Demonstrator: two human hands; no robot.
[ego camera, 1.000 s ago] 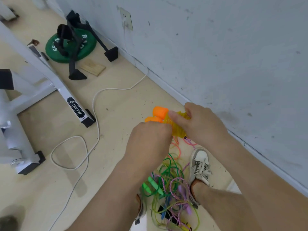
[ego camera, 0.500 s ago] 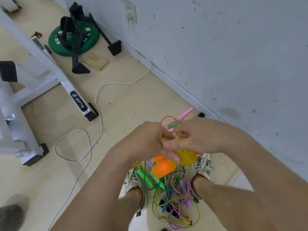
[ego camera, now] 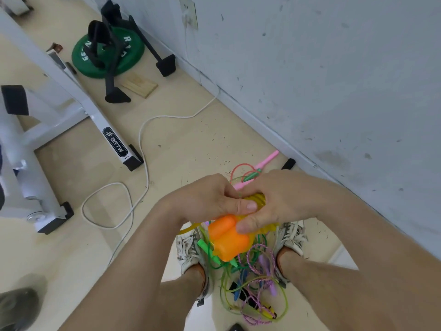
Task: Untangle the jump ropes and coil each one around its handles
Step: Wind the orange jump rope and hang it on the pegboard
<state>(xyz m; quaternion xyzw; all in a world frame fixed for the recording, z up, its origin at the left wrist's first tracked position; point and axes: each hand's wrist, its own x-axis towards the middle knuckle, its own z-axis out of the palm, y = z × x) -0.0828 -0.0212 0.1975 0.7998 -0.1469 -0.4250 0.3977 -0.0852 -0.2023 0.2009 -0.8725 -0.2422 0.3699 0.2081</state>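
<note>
We hold one jump rope up at the centre of the frame, above the floor (ego camera: 181, 144). Our left grip (ego camera: 207, 199) is curled over the top of the bundle, with the thumb laid across the wound yellow cord (ego camera: 259, 199). Our right grip (ego camera: 288, 201) closes round it from the other side, its thumb pressing on the orange handles (ego camera: 229, 242). These lie side by side, touching, and jut down toward the bottom of the frame.

The handles look like smooth, hard, hollow plastic, so we judge them light and stiff but a little slippery. The cord looks glossy and springy, so its turns are likely to loosen unless something pins them. The best hold is probably across the wraps where they cross the handles, not on the handle ends. A short yellow length trails out to the left under our left wrist.

The tangled pile (ego camera: 253, 283) lies on the floor at lower centre, between the shoes (ego camera: 188, 244). It mixes thin green cord with a braided purple one, which should be limper. We would take each by a handle and feed slack through, since a tug may tighten the knots. A pink handle (ego camera: 267, 160) lies just above our hands, near the base of the wall.
</note>
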